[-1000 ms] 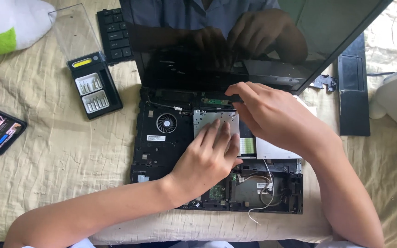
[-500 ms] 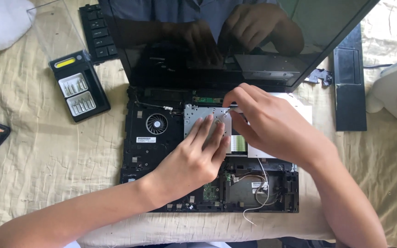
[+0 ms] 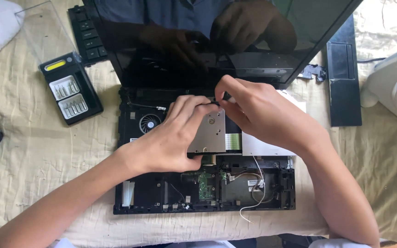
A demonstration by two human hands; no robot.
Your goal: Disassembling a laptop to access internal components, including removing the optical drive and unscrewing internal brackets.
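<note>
Left hand: our left hand [image 3: 173,140] lay flat on the silver rectangular metal drive plate [image 3: 210,131], fingers spread wide and pressing down, gripping nothing
Right hand: our right hand [image 3: 258,112] was pinched narrow at the plate's far edge; a small dark thing sat between the fingertips [image 3: 224,94], and we could not tell whether it was a tool tip or a screw
Plate: it sat in the middle of the opened black laptop base [image 3: 161,193], just right of the round black cooling fan [image 3: 150,124] and far of the small green circuit board [image 3: 205,183]
Change: half a second earlier our left fingers rested lower on the plate; they had since slid toward its far edge and met the right fingertips there
Meaning: we judged that both hands had closed in on one fixing point at that far edge, the left steadying the plate
Screen: the dark glossy laptop screen [image 3: 253,27] leaned away on the far side, mirroring both hands
Left side: a black screwdriver bit case with yellow tab [image 3: 70,89] lay on the beige cloth [image 3: 33,151]
Right side: a loose white wire [image 3: 253,202] trailed over the base's near edge
</note>
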